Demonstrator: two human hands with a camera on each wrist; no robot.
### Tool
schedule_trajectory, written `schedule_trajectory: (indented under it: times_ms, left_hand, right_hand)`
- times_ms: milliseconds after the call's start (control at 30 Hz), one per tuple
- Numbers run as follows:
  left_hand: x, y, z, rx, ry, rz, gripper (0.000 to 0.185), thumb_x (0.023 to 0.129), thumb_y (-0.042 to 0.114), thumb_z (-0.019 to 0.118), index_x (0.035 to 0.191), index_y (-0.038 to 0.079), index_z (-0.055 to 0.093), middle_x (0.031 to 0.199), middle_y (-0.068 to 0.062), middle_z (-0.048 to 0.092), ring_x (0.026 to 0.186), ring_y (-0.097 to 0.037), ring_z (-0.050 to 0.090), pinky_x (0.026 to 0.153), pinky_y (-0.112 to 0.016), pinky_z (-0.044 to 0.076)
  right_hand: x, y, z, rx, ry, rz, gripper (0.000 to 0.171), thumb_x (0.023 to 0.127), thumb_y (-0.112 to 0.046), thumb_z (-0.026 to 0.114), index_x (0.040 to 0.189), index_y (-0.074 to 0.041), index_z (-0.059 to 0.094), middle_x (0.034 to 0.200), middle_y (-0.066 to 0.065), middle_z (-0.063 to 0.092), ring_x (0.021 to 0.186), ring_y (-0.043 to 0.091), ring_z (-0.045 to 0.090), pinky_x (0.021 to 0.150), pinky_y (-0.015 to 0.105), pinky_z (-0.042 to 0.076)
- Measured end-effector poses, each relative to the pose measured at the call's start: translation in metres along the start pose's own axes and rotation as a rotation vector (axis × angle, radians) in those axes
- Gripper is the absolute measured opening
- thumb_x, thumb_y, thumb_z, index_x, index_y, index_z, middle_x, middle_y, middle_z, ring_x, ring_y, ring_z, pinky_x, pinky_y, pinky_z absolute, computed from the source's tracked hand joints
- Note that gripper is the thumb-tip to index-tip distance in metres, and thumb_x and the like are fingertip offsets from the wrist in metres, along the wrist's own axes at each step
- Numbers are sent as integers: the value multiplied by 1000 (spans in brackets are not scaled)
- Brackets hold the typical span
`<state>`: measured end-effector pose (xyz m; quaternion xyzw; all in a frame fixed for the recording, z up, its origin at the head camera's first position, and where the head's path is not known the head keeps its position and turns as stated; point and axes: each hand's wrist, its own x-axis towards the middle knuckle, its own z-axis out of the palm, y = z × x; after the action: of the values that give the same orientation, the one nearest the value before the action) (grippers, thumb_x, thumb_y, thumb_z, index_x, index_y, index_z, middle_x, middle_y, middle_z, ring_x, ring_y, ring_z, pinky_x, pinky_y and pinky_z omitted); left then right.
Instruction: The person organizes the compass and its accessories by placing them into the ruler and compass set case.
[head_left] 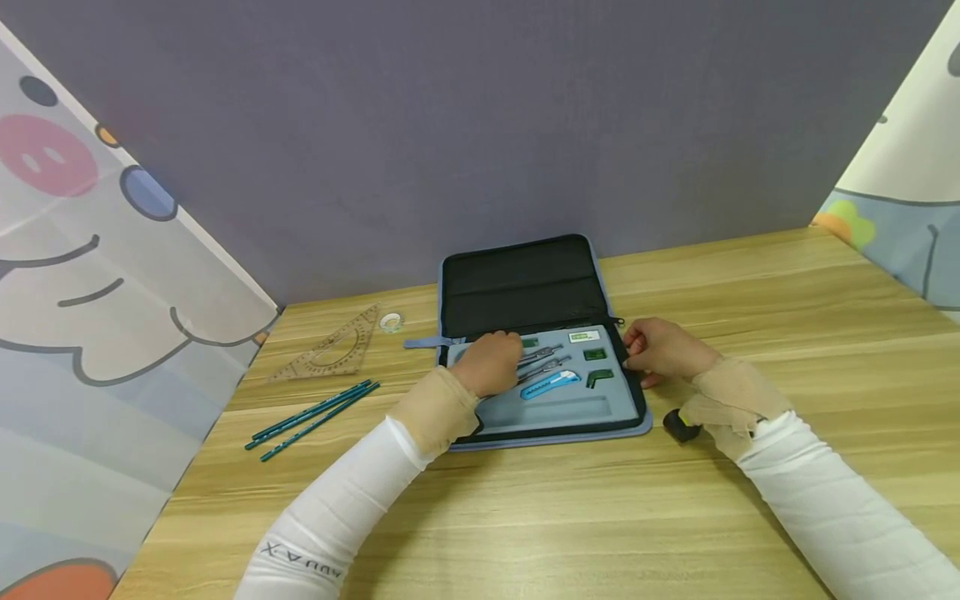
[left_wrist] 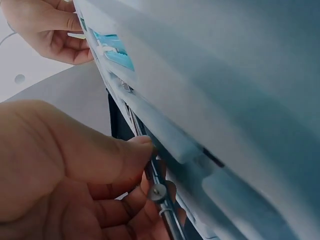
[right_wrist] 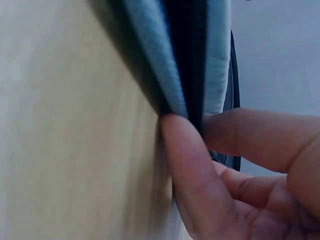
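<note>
My left grip (head_left: 491, 360) is curled round a metal compass (head_left: 542, 361) lying in the open case (head_left: 558, 412), which sits near the table's (head_left: 525, 517) far edge. My right grip (head_left: 660, 350) pinches the case's right rim between thumb and fingers. Pencils (head_left: 313, 418) lie toward the left edge.

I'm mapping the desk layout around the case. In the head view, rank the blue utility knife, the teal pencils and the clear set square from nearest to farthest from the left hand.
From the left hand:
1. Blue utility knife, just right of it in the case tray.
2. Teal pencils, to its left on the table.
3. Clear set square, also left, slightly farther back; close to the pencils' distance.
</note>
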<state>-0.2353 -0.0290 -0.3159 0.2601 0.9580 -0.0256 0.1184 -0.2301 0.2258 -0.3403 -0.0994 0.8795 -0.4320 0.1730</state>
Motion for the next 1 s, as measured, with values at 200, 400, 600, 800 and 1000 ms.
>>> schedule_trajectory:
  times_ms: [200, 400, 600, 800, 1000]
  left_hand:
    - [1, 2, -1, -10, -25, -25, 25, 94, 6, 53, 117, -1, 57, 104, -13, 60, 90, -23, 55, 77, -31, 47]
    - [1, 1, -1, -23, -16, -20, 31, 94, 6, 53, 124, -3, 55, 107, -14, 61, 90, -23, 56, 75, -31, 47]
    - [-1, 1, -2, -33, 4, -2, 22, 93, 3, 53, 113, -2, 60, 95, -12, 62, 79, -20, 55, 67, -28, 45]
    - [-1, 0, -2, -63, 15, 20, 15, 93, 2, 54, 106, -1, 61, 88, -11, 61, 75, -19, 54, 64, -27, 45]
    - [0, -6, 0, -137, 82, 71, 11, 88, -4, 59, 96, 2, 63, 88, -8, 63, 76, -19, 54, 70, -29, 46]
  right_hand:
    - [0, -1, 1, 6, 6, 1, 28, 82, 5, 60, 104, 13, 44, 83, 10, 45, 68, 15, 50, 57, 30, 56]
    - [0, 0, 1, 5, 6, 3, 28, 82, 5, 61, 103, 12, 44, 82, 10, 45, 67, 15, 49, 56, 30, 56]
    - [0, -1, 1, 7, 3, 5, 27, 83, 5, 61, 103, 12, 44, 82, 10, 45, 67, 15, 49, 56, 30, 56]
    - [0, -3, 1, 7, 4, 9, 27, 83, 5, 60, 104, 12, 44, 83, 10, 44, 68, 14, 49, 56, 29, 56]
    - [0, -3, 1, 11, -3, 17, 28, 84, 5, 60, 105, 12, 43, 84, 10, 44, 68, 15, 49, 57, 30, 56]
